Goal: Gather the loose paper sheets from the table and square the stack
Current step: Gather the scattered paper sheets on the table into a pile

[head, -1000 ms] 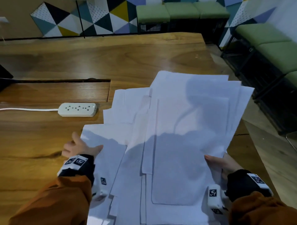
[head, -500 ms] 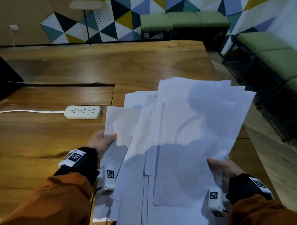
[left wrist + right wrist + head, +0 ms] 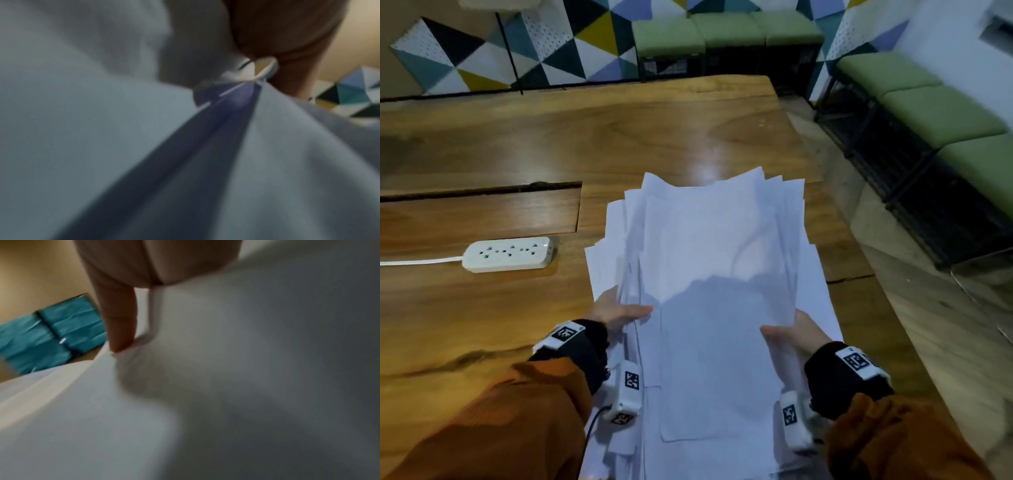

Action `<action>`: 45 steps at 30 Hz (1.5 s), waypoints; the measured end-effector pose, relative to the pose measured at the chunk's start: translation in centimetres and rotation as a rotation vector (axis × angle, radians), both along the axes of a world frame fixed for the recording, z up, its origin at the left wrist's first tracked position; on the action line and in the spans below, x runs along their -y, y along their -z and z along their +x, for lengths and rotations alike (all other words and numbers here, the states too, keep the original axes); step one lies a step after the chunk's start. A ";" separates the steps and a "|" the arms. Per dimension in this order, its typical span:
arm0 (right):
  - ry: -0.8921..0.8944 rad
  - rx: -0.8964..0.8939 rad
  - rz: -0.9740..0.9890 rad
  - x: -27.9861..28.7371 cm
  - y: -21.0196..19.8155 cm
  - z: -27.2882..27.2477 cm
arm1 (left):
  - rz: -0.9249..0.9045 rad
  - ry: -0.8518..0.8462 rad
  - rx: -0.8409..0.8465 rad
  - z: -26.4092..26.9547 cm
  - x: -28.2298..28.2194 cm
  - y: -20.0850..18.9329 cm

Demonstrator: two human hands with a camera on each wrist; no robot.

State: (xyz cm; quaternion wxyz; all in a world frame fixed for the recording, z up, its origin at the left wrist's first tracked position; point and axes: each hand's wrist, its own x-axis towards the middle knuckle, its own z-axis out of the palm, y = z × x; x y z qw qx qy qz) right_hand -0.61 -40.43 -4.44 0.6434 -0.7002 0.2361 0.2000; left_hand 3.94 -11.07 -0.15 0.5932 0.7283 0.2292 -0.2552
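Note:
A loose stack of white paper sheets [image 3: 715,281] is lifted off the wooden table [image 3: 585,137], its edges fanned and uneven. My left hand [image 3: 619,310] grips the stack's left edge, thumb lying on top. My right hand [image 3: 796,334] grips the right edge, thumb on top too. In the left wrist view the sheets [image 3: 102,146] fill the frame, blurred. The right wrist view shows a finger [image 3: 121,321] pressed against the curled sheets [image 3: 226,386]. The fingers under the stack are hidden.
A white power strip [image 3: 508,254] with its cord lies on the table left of the sheets. A recessed panel [image 3: 479,216] sits behind it. Green cushioned benches [image 3: 945,113] line the right side and the far wall; the table's right edge is close.
Both hands have drawn inward, pushing the spread sheets into a narrower bundle. The left hand moved from the table at the left edge onto the stack's side.

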 end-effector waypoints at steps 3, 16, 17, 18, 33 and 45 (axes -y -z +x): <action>0.051 -0.016 0.196 -0.1 -0.9 0.3 | 0.020 -0.083 0.000 1.1 -0.7 -0.3; 0.048 -0.206 -0.707 4.1 -2.4 1.5 | 0.098 0.047 -0.017 -0.4 -1.5 1.7; 0.030 -0.194 -0.652 3.6 -2.4 1.5 | 0.117 0.077 -0.003 -0.5 -1.4 2.3; 0.009 -0.174 -0.622 3.2 -2.3 1.5 | 0.127 0.079 0.024 -0.8 -1.2 2.4; 0.375 -0.114 -0.451 5.2 -2.6 -0.4 | 0.023 0.041 0.121 -2.3 0.4 -0.4; 0.170 -0.143 -0.099 3.7 -2.5 -1.1 | -0.116 -0.079 0.020 -2.1 -1.2 1.1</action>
